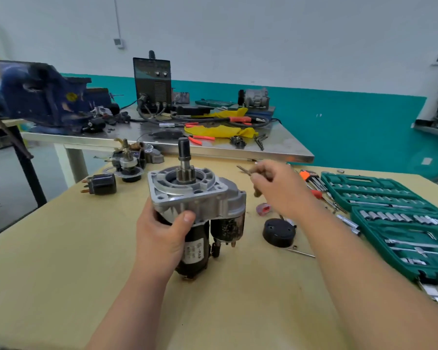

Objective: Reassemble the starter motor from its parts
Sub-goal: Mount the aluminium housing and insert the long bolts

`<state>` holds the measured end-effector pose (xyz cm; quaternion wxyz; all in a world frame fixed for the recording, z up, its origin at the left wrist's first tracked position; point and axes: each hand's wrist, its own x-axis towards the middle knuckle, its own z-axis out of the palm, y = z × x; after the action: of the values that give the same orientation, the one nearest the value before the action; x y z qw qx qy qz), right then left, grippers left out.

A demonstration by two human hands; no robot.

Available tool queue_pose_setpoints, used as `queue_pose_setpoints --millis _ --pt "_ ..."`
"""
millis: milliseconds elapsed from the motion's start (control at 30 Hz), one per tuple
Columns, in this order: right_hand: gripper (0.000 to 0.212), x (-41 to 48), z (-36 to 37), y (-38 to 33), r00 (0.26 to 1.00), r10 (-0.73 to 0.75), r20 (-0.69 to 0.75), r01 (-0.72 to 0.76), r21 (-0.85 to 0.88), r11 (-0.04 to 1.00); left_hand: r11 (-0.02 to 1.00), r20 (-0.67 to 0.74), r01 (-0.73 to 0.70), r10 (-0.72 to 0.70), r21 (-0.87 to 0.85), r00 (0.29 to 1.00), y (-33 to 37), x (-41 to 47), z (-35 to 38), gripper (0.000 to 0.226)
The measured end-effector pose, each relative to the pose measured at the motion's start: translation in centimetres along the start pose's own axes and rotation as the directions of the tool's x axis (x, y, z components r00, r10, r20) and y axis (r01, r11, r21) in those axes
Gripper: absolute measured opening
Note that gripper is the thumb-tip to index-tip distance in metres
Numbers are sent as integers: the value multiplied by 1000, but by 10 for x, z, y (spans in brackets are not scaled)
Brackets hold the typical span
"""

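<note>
starter motor (208, 198): cast-aluminium nose, black cylindrical body; left hand (162, 236) grip wraps it; right hand (283, 190) pinches thin rod (243, 170).

White-and-teal wall (314, 59) behind steel bench (238, 147), tan table (61, 248).

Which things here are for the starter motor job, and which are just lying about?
Job: starter motor in left hand; thin metal piece pinched by right hand; black end cap; socket set.
Lying about: vise; welder; yellow cloth; red-handled pliers.
</note>
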<state>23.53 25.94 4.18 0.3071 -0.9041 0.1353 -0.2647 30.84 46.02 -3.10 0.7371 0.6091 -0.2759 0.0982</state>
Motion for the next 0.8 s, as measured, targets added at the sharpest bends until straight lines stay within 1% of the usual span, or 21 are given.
queue_pose_setpoints --millis 33,67,100,133,200,267,367,433,500,600,667,733,800 --pt "15 -3 -11 -15 996 -63 -60 70 123 990 1000 8 0 0 -3 1000 0 0 0 42" --pt "15 -7 -19 -31 988 -139 -63 149 205 967 1000 14 0 0 -8 1000 0 0 1 41" --pt "16 -12 -23 -46 975 -220 -29 220 245 944 1000 20 -5 5 -15 1000 0 1 1 40" --pt "17 -16 -24 -60 959 -284 24 270 239 933 1000 25 -14 14 -22 1000 0 1 1 40" --pt "22 -22 -20 -78 931 -343 128 327 129 936 999 33 -29 30 -28 999 0 0 2 38" --pt "22 -23 -19 -88 919 -335 206 339 20 941 999 36 -28 29 -39 999 0 0 2 38" --pt "21 -20 -22 -99 905 -308 293 341 -65 938 998 44 -25 28 -55 999 -1 0 2 37" --pt "20 -19 -20 -106 897 -312 314 364 -125 923 998 55 -28 31 -62 998 0 1 2 34" --pt "20 -21 -14 -111 894 -337 295 394 -160 905 997 68 -35 40 -75 997 2 1 2 33" --pt "26 -29 -5 -111 877 -415 242 466 -215 858 996 74 -44 50 -82 996 3 1 1 46" --pt "33 -34 2 -106 867 -468 171 498 -261 827 994 77 -35 43 -100 996 4 1 1 51" --pt "38 -37 8 -103 875 -478 80 483 -238 843 993 80 -32 41 -114 996 3 0 1 50" --pt "33 -41 12 -101 881 -474 5 465 -200 862 994 66 -39 46 -104 997 1 1 2 45"
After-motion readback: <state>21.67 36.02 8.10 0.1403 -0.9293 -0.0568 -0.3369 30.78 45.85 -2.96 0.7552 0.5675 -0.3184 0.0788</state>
